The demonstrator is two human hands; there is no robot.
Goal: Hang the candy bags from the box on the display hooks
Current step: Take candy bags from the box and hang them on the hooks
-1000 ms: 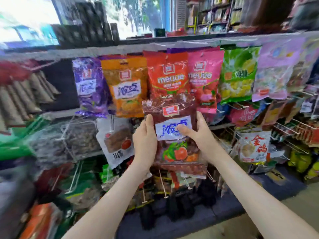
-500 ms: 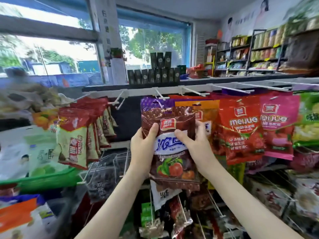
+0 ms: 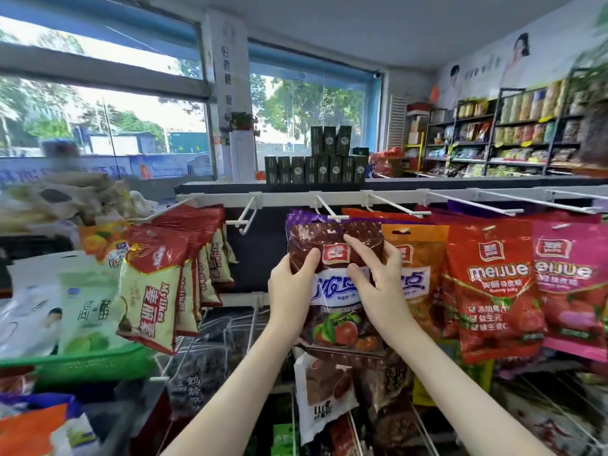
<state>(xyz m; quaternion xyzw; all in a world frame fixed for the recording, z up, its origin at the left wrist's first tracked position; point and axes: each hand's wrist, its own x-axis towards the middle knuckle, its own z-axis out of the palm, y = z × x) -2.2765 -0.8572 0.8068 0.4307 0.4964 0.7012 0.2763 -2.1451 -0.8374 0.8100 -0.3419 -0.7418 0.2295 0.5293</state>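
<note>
A dark brown candy bag (image 3: 335, 320) with a white-blue label and red fruit picture is held up between both hands. My left hand (image 3: 291, 284) grips its left edge, thumb on the front. My right hand (image 3: 378, 278) pinches the upper right part, index finger stretched toward the bag's top. The bag's top edge sits right under the tip of a white display hook (image 3: 329, 210), in front of a purple bag (image 3: 296, 217). I cannot tell whether the hook passes through the bag's hole. The box is not in view.
An empty white hook (image 3: 245, 217) juts out left of the bag; more hooks (image 3: 394, 207) run to the right. Orange (image 3: 419, 258), red (image 3: 490, 291) and pink (image 3: 572, 291) bags hang at the right, red-cream bags (image 3: 158, 287) at the left. A green basket (image 3: 82, 363) stands lower left.
Both hands have lifted the brown bag up to the top rail's hook. My right index finger has stretched out toward the bag's top.
</note>
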